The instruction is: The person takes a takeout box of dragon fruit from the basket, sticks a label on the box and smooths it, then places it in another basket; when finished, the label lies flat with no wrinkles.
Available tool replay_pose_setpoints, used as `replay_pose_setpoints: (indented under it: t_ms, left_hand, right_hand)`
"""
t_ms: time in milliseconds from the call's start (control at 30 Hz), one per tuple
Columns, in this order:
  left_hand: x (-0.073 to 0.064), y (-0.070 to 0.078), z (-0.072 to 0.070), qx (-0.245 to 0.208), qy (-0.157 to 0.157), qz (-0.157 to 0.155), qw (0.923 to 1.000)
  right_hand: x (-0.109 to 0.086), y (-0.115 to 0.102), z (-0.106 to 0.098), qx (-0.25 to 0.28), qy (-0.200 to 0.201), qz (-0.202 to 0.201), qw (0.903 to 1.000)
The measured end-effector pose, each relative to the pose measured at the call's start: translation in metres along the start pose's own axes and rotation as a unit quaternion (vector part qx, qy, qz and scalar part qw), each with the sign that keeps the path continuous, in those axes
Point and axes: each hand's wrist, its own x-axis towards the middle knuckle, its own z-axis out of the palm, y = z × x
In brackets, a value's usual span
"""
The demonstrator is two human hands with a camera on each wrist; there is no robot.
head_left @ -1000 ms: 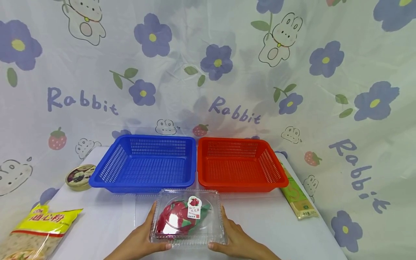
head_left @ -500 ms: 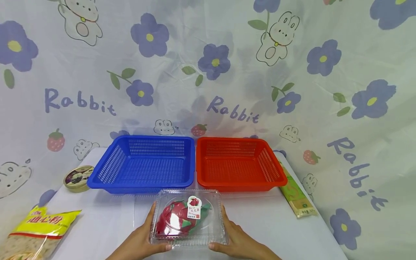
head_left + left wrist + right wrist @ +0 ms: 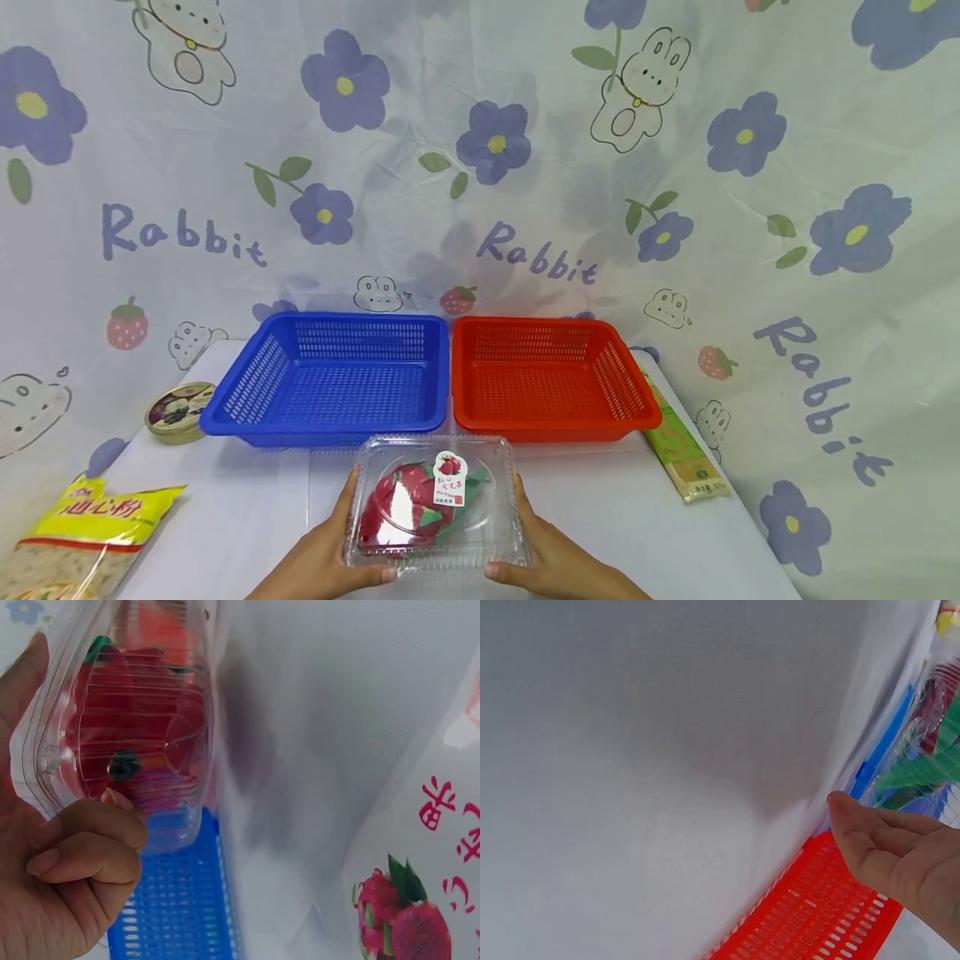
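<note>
Clear ribbed clamshell (image 3: 427,533), glare on top, white sticker (image 3: 450,481), red-and-green fruit (image 3: 397,500) inside; held just in front of blue basket (image 3: 322,436) and red basket (image 3: 555,432). Left hand (image 3: 326,554), right hand (image 3: 551,550): fingers (image 3: 97,856) pinch opposite sides. Baskets close off far side; surface (image 3: 615,500) open toward green packet (image 3: 686,454) and yellow-topped bag (image 3: 90,533).

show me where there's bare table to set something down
Right: tabletop between the right hand, red basket and green packet. Left: tabletop between the macaroni bag, blue basket and left hand. Both baskets' insides are bare. Crowded: the middle, around the clear dragon-fruit box.
</note>
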Motion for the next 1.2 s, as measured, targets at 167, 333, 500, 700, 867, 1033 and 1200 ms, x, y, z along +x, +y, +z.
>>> replay_pose_setpoints:
  t_ms: [167,333,500,700,867,1033,1200]
  left_hand:
    - [-0.001,0.001,-0.002,0.002,-0.01,-0.021,0.9997]
    - [-0.003,0.002,-0.004,0.0,-0.018,-0.037,0.9991]
    - [-0.005,0.006,-0.005,0.0,-0.017,-0.046,0.9988]
    - [-0.007,0.01,-0.007,0.013,-0.013,-0.05,0.9986]
    - [-0.008,0.012,-0.009,0.01,-0.016,-0.056,0.9983]
    - [-0.01,0.013,-0.011,-0.003,-0.016,-0.052,0.9985]
    - [-0.012,0.015,-0.013,-0.005,-0.015,-0.042,0.999]
  right_hand:
    - [-0.002,-0.004,0.001,0.048,-0.02,-0.009,0.9986]
    - [-0.006,-0.006,0.001,0.051,-0.024,-0.006,0.9984]
    - [-0.009,-0.008,0.001,0.055,-0.027,-0.011,0.9981]
    - [-0.011,-0.01,0.001,0.074,-0.029,-0.022,0.9965]
    - [-0.012,-0.014,0.002,0.088,-0.029,-0.018,0.9955]
    - [-0.013,-0.017,0.002,0.099,-0.026,-0.028,0.9944]
    - [-0.014,-0.018,0.002,0.07,-0.004,-0.061,0.9957]
